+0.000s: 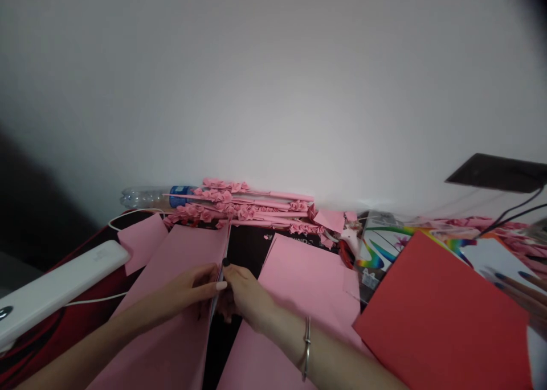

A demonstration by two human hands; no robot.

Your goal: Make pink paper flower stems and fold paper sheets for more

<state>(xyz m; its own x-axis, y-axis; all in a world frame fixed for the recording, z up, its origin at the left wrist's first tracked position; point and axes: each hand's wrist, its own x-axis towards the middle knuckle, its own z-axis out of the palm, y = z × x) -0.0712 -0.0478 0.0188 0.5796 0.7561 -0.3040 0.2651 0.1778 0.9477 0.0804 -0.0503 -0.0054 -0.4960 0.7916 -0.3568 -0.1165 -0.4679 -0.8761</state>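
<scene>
Before me lies a large sheet of pink paper [166,333], its right edge lifted a little. My left hand [200,290] pinches that edge, its thumb along the top and the other fingers partly hidden. Close beside it, my right hand [243,290] is closed on the same edge between thumb and fingers; a silver bracelet circles that wrist. Whether the edge is one layer or several I cannot tell. A second pile of pink paper [310,282] lies under and beside my right forearm.
Pink paper flowers on sticks [243,210] line the wall beside a plastic bottle [145,197]. A white elongated device [64,284] with a cable sits left. Red paper [444,321] lies right, over a colourful A4 pack [378,247]. Another person's hand [523,292] reaches in there.
</scene>
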